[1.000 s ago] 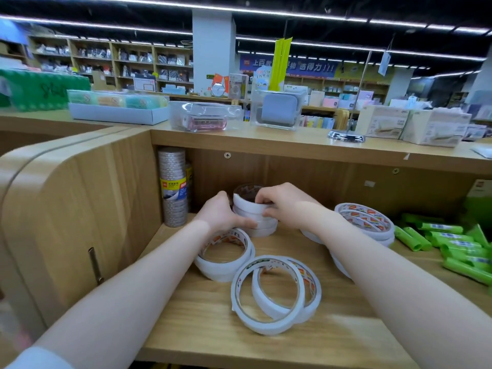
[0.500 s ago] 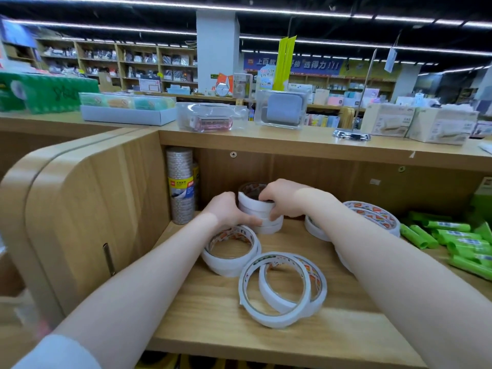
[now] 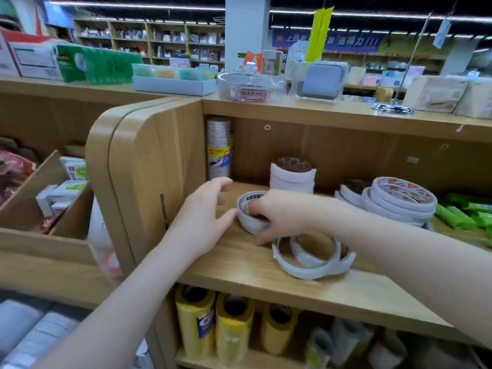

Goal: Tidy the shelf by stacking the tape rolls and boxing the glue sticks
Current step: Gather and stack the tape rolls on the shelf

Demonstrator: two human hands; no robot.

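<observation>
A stack of small white tape rolls stands at the back of the wooden shelf. In front of it lies one white tape roll; my right hand grips it with fingers curled into its hole and over its rim. My left hand hovers just left of that roll, fingers loosely spread, thumb near its side. Two large thin rolls lie overlapping near the front. More white rolls are piled to the right. Green glue sticks lie at the far right.
A tall wrapped column of clear tape stands in the back left corner by the curved side panel. Yellow rolls fill the shelf below. Boxes and clear cases sit on the countertop above. A cardboard bin stands left.
Both hands left the small stack at the back and came forward to the single roll. My right hand now grips it. The camera swung left and down.
</observation>
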